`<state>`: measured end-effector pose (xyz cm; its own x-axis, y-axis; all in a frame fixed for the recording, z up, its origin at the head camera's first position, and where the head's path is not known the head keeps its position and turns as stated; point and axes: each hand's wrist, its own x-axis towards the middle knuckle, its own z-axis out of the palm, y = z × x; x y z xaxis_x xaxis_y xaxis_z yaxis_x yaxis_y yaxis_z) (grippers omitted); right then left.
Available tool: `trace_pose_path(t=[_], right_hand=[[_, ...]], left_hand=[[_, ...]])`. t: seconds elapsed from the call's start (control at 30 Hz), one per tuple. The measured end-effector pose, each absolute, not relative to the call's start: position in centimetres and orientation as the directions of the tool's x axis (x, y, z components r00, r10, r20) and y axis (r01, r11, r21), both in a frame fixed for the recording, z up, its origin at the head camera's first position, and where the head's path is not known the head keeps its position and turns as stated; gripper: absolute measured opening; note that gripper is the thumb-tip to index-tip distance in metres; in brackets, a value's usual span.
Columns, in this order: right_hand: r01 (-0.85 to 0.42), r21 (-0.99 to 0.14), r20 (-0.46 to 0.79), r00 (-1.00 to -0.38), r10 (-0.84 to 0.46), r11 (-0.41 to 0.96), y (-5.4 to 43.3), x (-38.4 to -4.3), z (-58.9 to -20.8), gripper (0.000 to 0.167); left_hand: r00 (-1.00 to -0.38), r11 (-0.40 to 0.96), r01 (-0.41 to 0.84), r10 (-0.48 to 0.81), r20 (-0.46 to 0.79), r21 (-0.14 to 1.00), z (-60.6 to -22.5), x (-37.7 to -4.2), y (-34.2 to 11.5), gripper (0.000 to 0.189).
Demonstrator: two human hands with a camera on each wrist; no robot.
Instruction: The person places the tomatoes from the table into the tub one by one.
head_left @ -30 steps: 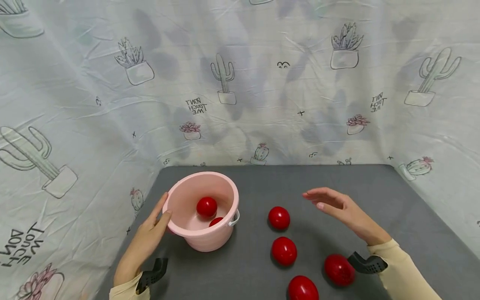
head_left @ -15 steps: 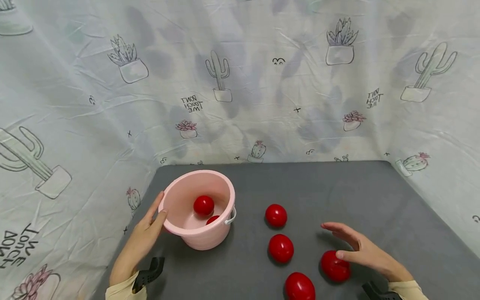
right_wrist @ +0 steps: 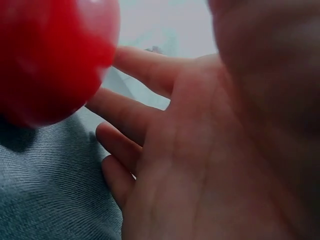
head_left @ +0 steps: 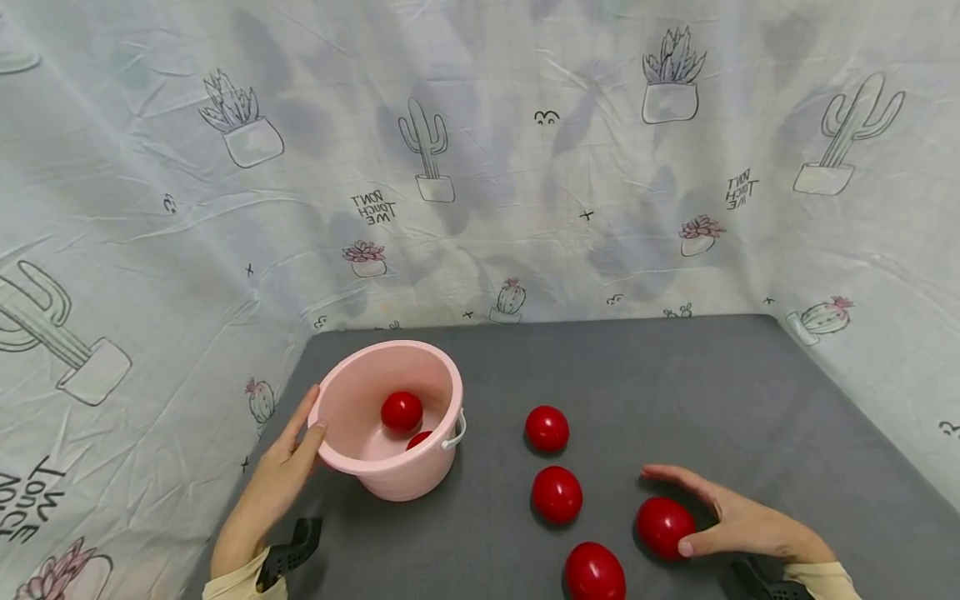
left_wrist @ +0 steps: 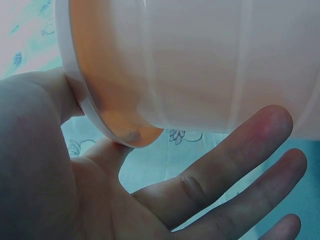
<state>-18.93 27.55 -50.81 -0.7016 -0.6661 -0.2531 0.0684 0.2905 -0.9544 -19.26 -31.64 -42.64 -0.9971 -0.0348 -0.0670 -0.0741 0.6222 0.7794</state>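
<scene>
A pale pink bucket (head_left: pixel 408 483) with a white handle stands at the left of the grey table, two glossy red balls (head_left: pixel 401 412) inside it. My left hand (head_left: pixel 273 479) touches its rim at the left with thumb and index finger; in the left wrist view the other fingers (left_wrist: pixel 240 150) extend straight alongside the bucket's wall. At the right, my right hand (head_left: pixel 742 521) is spread around a red ball (head_left: pixel 664 527) on the table. Its thumb is at the near side of that ball, and the fingers arch beyond it. The right wrist view shows the ball (right_wrist: pixel 55 55) before the fingertips.
Three more red balls lie in a rough line between bucket and right hand: a far one (head_left: pixel 547 429), a middle one (head_left: pixel 557 495) and a near one (head_left: pixel 595 573). A white cactus-print cloth (head_left: pixel 487 167) surrounds the grey table (head_left: pixel 600 367) at back and sides.
My right hand has come down and nearer, from above the table to around the right-hand red ball. The left hand stays at the bucket's rim. The whole view has shifted slightly.
</scene>
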Motion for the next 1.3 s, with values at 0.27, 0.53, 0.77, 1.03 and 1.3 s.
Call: trace_pose_path(t=[0.27,0.53,0.77,1.03,1.3], right_hand=[[0.047,-0.924,-0.301,-0.704,-0.644,0.38,27.5,-18.5,-50.7,0.074],[0.028,-0.942,-0.253,-0.714,-0.652,0.335,27.9,-18.7,-51.5,0.055],[0.056,-0.938,-0.19,-0.908,-0.373,0.342,27.3,-19.2,-52.1,0.06],[0.153,-0.908,-0.198,-0.977,-0.077,0.39,26.4,-20.1,-52.5,0.064],[0.111,-0.957,-0.134,-0.989,-0.07,0.268,26.6,-20.5,-52.6,0.053]], left_hand=[[-0.997,0.599,-0.076,-0.021,-0.079,0.797,-42.4,-19.5,-31.5,0.059],[-0.994,0.616,-0.102,-0.037,-0.101,0.781,-42.4,-19.6,-31.5,0.06],[-0.994,0.623,-0.106,-0.038,-0.106,0.775,-42.4,-19.7,-31.5,0.061],[-0.988,0.637,-0.147,-0.066,-0.136,0.757,-42.5,-19.8,-31.7,0.06],[-0.99,0.636,-0.138,-0.072,-0.12,0.759,-42.4,-19.8,-31.8,0.058]])
